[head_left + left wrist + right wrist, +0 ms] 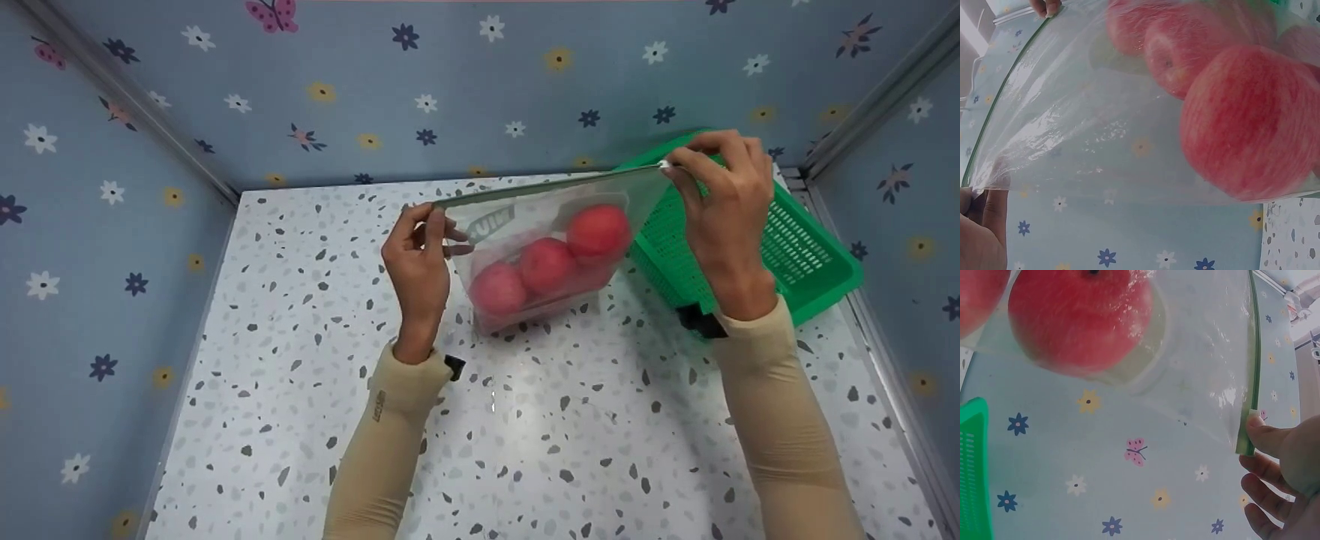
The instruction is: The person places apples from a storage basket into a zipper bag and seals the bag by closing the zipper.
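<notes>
A clear zip bag (pixel 480 259) with a green zip strip along its top hangs above the table, several red apples (pixel 547 266) inside. My left hand (pixel 420 247) pinches the bag's left top corner between thumb and fingers. At the other end my right hand (pixel 727 195) pinches the strip by a small white slider (pixel 1255 415). In the right wrist view the right thumb (pixel 1266 433) lies against the strip, the other fingers below it. The strip is stretched straight between both hands, and the apples sag toward the bag's bottom.
A green plastic basket (pixel 817 281) with slotted walls stands at the right, partly behind my right hand and wrist. Under everything is a speckled white table (pixel 300 337). Blue flower-patterned panels (pixel 465 82) enclose it at the back and both sides.
</notes>
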{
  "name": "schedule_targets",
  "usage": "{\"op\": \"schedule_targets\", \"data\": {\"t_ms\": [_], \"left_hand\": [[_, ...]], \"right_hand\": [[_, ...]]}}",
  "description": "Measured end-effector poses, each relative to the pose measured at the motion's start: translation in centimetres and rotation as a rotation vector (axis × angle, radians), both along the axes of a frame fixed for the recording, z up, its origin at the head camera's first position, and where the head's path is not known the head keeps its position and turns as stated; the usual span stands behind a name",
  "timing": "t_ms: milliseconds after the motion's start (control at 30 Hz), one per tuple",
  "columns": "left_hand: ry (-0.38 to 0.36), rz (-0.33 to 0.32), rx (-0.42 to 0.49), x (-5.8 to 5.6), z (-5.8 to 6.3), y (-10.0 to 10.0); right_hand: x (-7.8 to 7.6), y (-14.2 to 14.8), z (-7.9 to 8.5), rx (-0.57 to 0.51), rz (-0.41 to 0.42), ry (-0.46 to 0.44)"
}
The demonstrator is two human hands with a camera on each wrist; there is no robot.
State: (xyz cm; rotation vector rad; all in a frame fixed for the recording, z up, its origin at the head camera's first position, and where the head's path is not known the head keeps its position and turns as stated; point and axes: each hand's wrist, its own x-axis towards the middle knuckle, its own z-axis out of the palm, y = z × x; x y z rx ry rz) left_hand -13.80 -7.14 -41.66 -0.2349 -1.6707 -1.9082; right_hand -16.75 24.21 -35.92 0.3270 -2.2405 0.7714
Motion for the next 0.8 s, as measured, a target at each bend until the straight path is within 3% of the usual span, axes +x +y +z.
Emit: {"op": "schedule_targets", "data": {"t_ms": [400, 600, 800], "left_hand": [[-0.016, -0.008, -0.021, 0.2, -0.3, -0.2], [-0.006, -0.094, -0.016, 0.5, -0.5, -0.6], [-0.015, -0.214, 0.007, 0.6, -0.9, -1.2]], "right_hand": [[0.5, 0.8, -0.1, 0.011, -0.003, -0.011], [1.6, 1.8, 0.5, 0.045, 0.057, -0.049], [2.8, 3.6, 1.3, 0.112, 0.208, -0.111]]}}
